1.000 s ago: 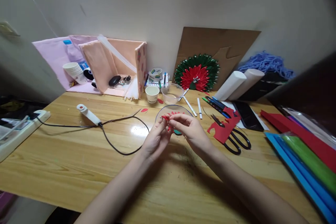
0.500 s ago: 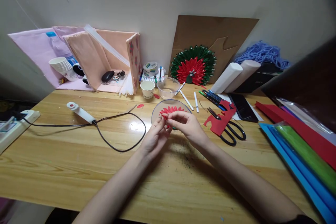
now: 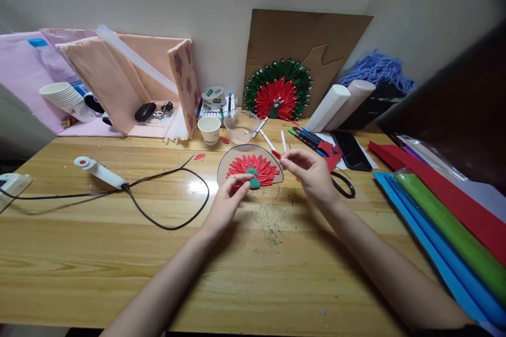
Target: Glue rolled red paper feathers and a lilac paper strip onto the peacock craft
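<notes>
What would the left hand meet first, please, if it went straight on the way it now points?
Probably the green bird shape at the base of the red petals; it looks just ahead of the left hand, though depth is unclear.

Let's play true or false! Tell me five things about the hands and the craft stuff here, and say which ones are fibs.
1. The right hand holds a small red petal. True.
2. The left hand holds a phone. False: it is at the smaller peacock, and the black phone lies over on the right.
3. The bigger peacock has green and red feathers. True.
4. The paper cup is to the right of the clear bowl. False: it is to the left of the bowl.
5. A sheet of brown cardboard stands behind the bigger peacock. True.
</notes>
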`<move>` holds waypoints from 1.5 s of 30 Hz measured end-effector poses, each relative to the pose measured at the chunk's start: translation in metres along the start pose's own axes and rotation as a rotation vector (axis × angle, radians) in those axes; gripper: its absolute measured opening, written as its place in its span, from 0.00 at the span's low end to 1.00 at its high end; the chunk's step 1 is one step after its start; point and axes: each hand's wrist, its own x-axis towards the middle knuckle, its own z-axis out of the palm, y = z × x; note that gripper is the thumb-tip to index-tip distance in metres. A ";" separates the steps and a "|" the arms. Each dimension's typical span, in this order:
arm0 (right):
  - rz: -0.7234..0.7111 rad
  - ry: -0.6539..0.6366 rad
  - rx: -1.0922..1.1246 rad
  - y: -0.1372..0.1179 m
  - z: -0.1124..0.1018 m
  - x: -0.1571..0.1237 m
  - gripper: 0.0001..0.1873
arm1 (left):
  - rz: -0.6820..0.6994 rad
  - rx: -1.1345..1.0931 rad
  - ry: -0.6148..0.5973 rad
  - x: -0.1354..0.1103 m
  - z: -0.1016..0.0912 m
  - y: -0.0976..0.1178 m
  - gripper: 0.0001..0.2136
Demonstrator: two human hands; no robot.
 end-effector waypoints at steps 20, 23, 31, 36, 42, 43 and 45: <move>-0.203 -0.098 -0.683 0.059 -0.078 -0.007 0.04 | 0.449 1.483 0.084 0.059 0.071 -0.023 0.04; -0.243 -0.126 -0.724 0.060 -0.078 -0.007 0.04 | 0.456 1.477 0.083 0.059 0.071 -0.024 0.05; -0.275 -0.168 -0.782 0.059 -0.078 -0.007 0.04 | 0.465 1.450 0.097 0.064 0.073 -0.026 0.06; -0.306 -0.185 -0.786 0.057 -0.078 -0.007 0.04 | 0.437 1.433 0.103 0.064 0.075 -0.026 0.05; -0.330 -0.192 -0.802 0.058 -0.078 -0.007 0.04 | 0.463 1.451 0.091 0.066 0.076 -0.029 0.06; -0.331 -0.193 -0.805 0.059 -0.078 -0.007 0.04 | 0.465 1.455 0.089 0.066 0.076 -0.029 0.06; -0.329 -0.193 -0.810 0.059 -0.078 -0.007 0.04 | 0.463 1.451 0.083 0.067 0.076 -0.029 0.07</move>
